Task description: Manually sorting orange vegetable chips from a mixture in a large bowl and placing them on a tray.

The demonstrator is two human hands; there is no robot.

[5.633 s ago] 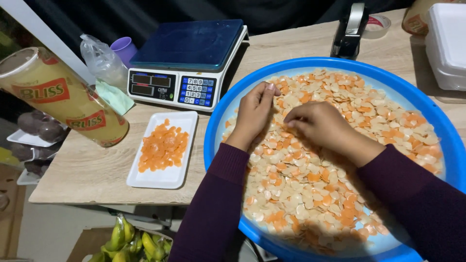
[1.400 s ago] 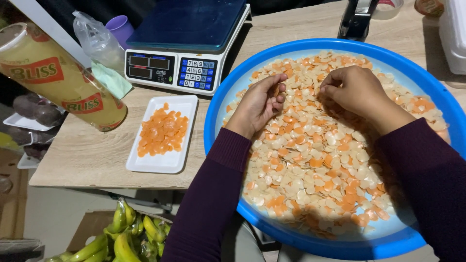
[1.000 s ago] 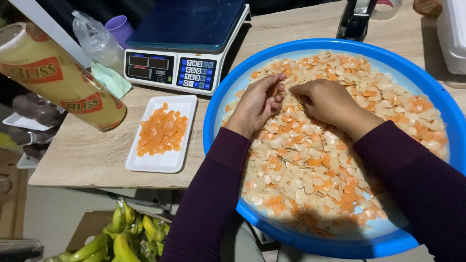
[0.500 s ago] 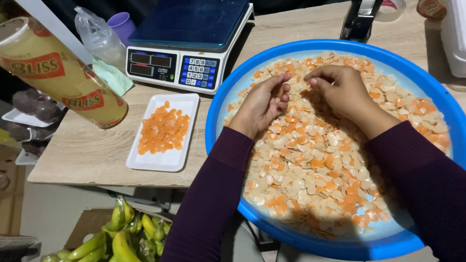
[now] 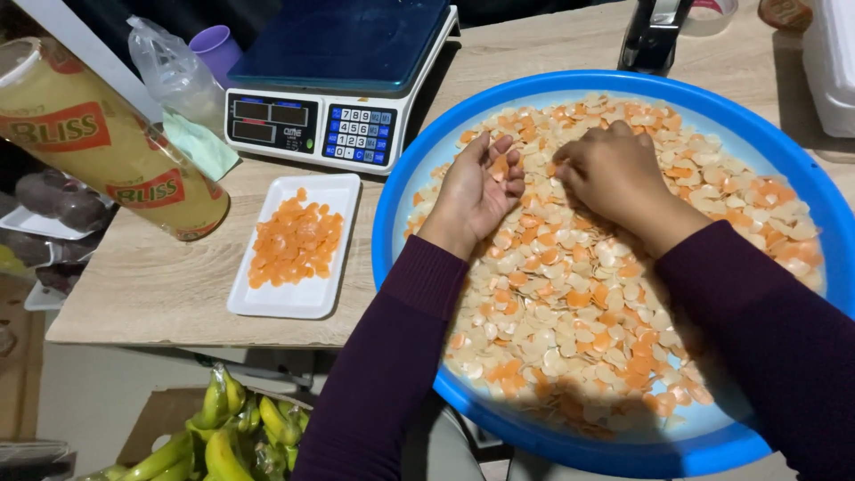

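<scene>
A big round blue tray (image 5: 419,191) on the wooden table holds a thick layer of small flat orange and cream chips (image 5: 579,294). My left hand (image 5: 476,191) rests palm up at the tray's left side, cupped around a few orange chips. My right hand (image 5: 614,174) lies palm down on the chips in the upper middle of the tray, fingers curled into the pile. A white rectangular tray (image 5: 334,191) to the left of the blue tray carries a heap of orange chips (image 5: 294,240) only.
A digital scale (image 5: 343,67) stands behind the white tray. A tall yellow cylinder with red labels (image 5: 107,151) leans at the left, next to a clear bag and a purple cup (image 5: 214,53). Green bananas (image 5: 214,432) lie below the table edge. A white box (image 5: 833,62) sits far right.
My right hand has kept moving over the chips near the tray's top and now sits just right of my cupped left hand. The left hand has stayed in place, palm up.
</scene>
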